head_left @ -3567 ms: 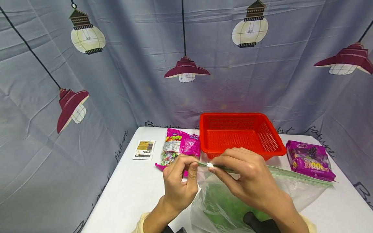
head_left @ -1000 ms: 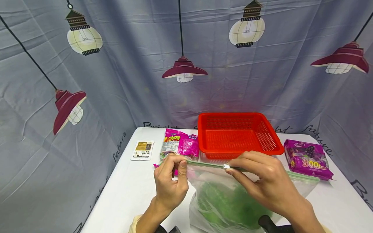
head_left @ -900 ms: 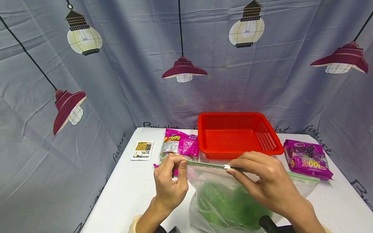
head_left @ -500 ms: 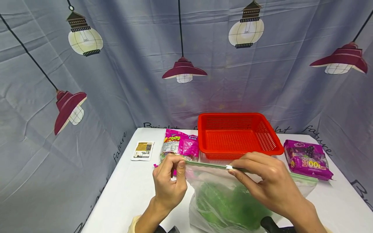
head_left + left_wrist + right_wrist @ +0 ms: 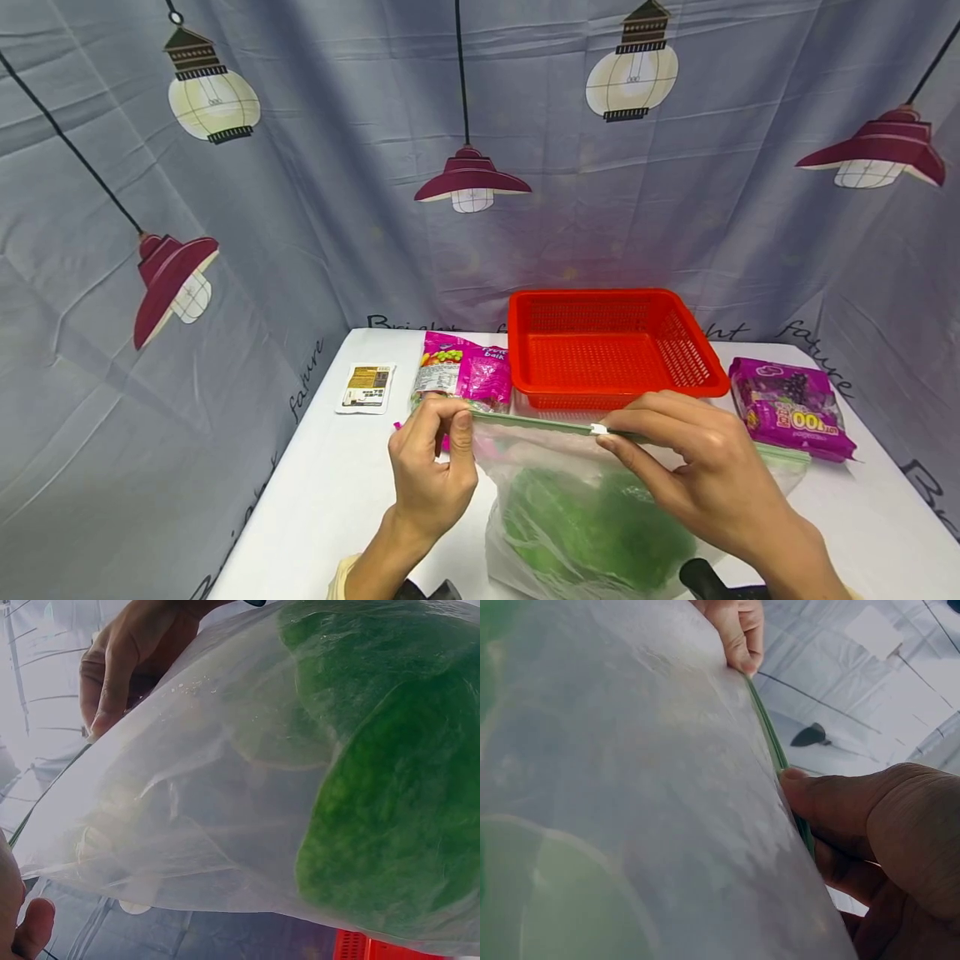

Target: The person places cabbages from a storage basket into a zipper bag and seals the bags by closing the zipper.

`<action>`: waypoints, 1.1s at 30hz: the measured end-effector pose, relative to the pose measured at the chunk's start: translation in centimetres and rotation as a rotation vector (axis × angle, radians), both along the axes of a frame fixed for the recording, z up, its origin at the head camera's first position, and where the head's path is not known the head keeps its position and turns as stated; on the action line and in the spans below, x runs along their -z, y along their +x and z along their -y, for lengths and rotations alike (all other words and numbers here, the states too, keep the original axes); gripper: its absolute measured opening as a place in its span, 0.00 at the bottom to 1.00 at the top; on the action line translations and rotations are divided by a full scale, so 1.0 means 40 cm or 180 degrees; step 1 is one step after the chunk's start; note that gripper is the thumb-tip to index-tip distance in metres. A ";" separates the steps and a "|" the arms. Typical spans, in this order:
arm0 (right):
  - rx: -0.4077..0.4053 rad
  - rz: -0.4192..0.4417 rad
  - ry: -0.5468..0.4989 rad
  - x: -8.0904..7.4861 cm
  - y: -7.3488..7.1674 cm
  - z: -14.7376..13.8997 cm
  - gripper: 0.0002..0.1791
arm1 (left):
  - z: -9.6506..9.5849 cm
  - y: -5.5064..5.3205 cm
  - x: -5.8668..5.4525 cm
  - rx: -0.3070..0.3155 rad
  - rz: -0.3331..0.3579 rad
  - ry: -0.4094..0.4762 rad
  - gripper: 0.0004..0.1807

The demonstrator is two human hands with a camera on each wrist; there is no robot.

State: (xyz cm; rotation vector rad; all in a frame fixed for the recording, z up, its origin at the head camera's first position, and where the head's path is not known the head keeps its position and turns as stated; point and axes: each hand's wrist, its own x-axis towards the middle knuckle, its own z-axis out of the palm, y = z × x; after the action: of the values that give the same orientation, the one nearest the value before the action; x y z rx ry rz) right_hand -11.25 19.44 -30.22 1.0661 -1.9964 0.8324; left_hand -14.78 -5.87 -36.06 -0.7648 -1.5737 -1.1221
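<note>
A clear plastic slider zip bag [image 5: 517, 454] with a green zip strip hangs upright before me, with rounded green things [image 5: 390, 802] inside, blurred by the plastic. My left hand [image 5: 435, 475] pinches the strip's left end between thumb and forefinger. Farther right along the strip, my right hand [image 5: 697, 458] grips the white slider [image 5: 598, 429] between thumb and fingers. In the right wrist view that thumb presses against the green strip [image 5: 769, 727]. Left of the slider the strip runs taut and straight; to its right it passes behind my right hand.
Behind the bag stands a red plastic basket [image 5: 615, 350]. A pink candy bag [image 5: 480, 375] lies left of it, partly covered by my left hand, and a small white packet [image 5: 366, 388] farther left. A purple packet [image 5: 791, 408] lies at right on the white table [image 5: 322, 500].
My right hand and the slider have moved rightward along the strip, away from my left hand. The left hand, still pinching the corner, has shifted slightly left.
</note>
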 end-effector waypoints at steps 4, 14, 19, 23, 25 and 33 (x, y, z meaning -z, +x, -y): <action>0.0018 0.0015 -0.0015 0.002 0.001 -0.006 0.14 | 0.002 -0.001 0.001 -0.0019 0.0027 -0.0003 0.11; 0.0091 -0.0029 -0.0060 0.006 0.005 -0.024 0.16 | 0.013 -0.002 0.005 -0.0085 0.0101 0.0003 0.10; 0.0155 -0.0044 -0.0071 0.008 0.009 -0.034 0.16 | 0.018 -0.002 0.006 -0.0104 0.0128 0.0000 0.10; 0.0204 -0.0043 -0.0068 0.009 0.012 -0.043 0.17 | 0.024 -0.003 0.007 -0.0128 0.0144 0.0012 0.11; 0.0201 -0.0050 -0.0076 0.010 0.013 -0.048 0.17 | 0.026 -0.004 0.007 -0.0141 0.0138 0.0021 0.10; 0.0333 0.0046 -0.0085 0.009 0.022 -0.067 0.18 | 0.037 -0.007 0.012 -0.0179 0.0175 0.0040 0.09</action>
State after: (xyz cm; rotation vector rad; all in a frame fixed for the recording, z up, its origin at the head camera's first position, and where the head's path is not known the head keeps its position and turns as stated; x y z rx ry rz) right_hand -10.37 22.13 -30.59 0.9345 -2.0289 0.8112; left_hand -15.05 -7.35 -36.54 -0.6824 -1.6228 -1.1193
